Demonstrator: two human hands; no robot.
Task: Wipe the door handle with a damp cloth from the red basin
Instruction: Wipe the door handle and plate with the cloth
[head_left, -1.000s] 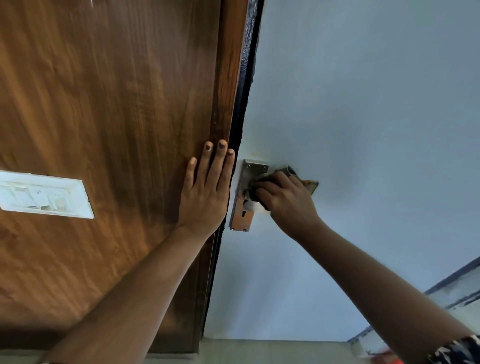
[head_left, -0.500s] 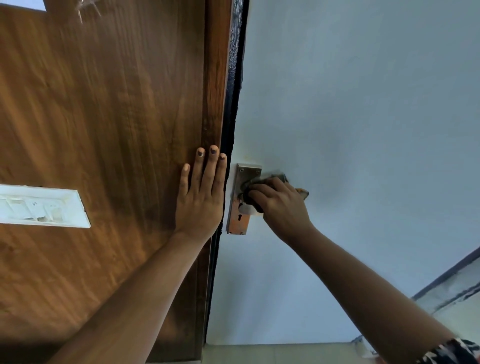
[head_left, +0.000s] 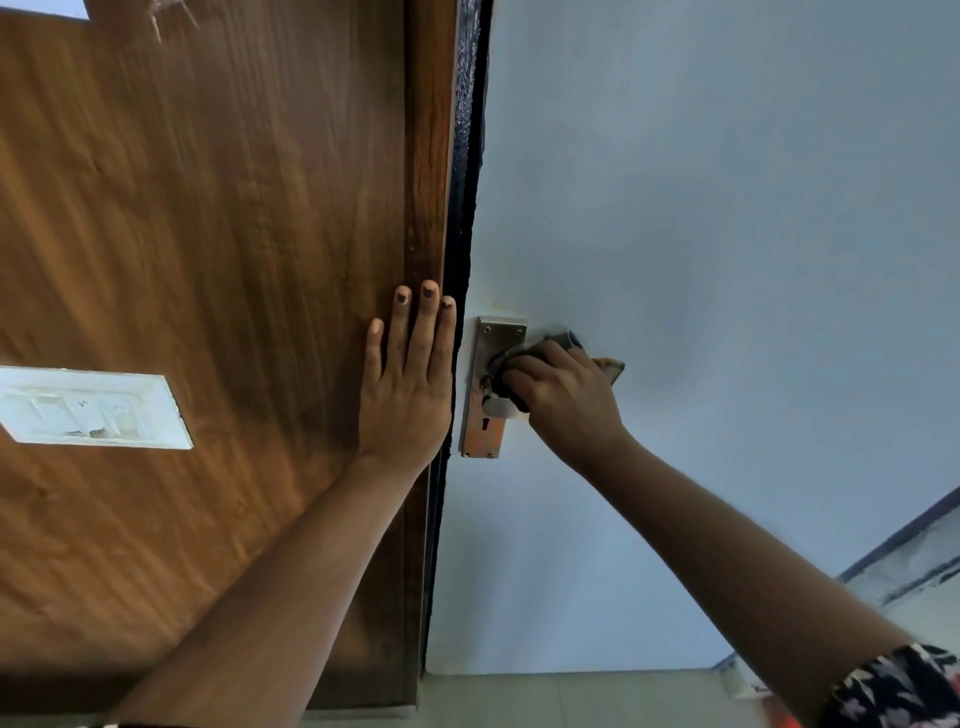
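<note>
We see our right hand (head_left: 563, 397) curled around a dark cloth (head_left: 563, 342), gripping it against the lever of the door handle (head_left: 496, 400), which sits on a metal backplate (head_left: 488, 387) mounted on the pale blue door (head_left: 701, 234). The lever itself is mostly hidden under the cloth and our fingers; only a pale bit of it shows just above the keyhole (head_left: 485, 423). A frayed corner of the cloth sticks out to the right, past our knuckles. Our left hand (head_left: 408, 384) lies flat, fingers straight and together, pressing on the brown wooden panel (head_left: 208, 234) right beside the dark edge where it meets the door; it holds nothing. Compared with half a second ago, both hands keep the same places and the same grip, with the right hand still bunched over the lever; the whole view has shifted only slightly. A white switch plate (head_left: 88, 408) is fixed on the wood to the left. At the bottom right we see a patterned sleeve (head_left: 898, 686) and, beside it, a blurred red-orange patch that we cannot identify.
</note>
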